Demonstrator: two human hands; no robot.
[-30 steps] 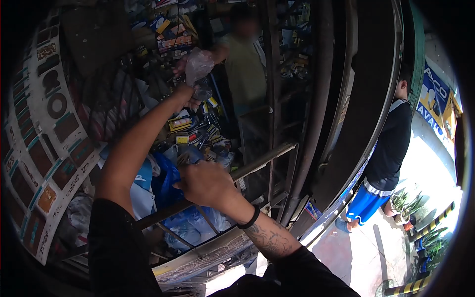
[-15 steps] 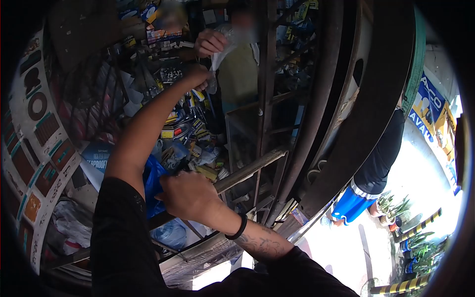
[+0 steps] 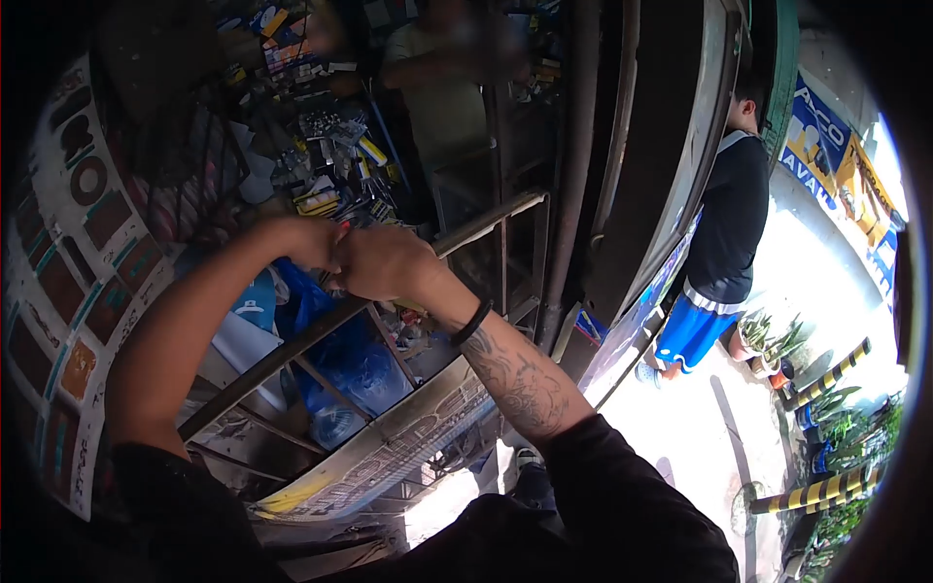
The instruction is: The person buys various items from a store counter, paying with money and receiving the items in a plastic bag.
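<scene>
My left hand and my right hand meet above the top rail of a metal gate, fingers closed. A blue plastic bag hangs just beneath them behind the bars, its upper part rising toward my fingers. The right hand seems to grip the bag's top; its fingertips are hidden. A small reddish bit shows between the two hands. What the left fingers hold cannot be made out.
The metal gate crosses in front of me. Behind it lie many small packaged parts, and a person stands in shadow. Another person in blue shorts stands outside at right, near potted plants.
My left hand has come back from the other person's hands and a clear plastic bag to meet my right hand. My right hand has risen, and more of the blue bag shows.
</scene>
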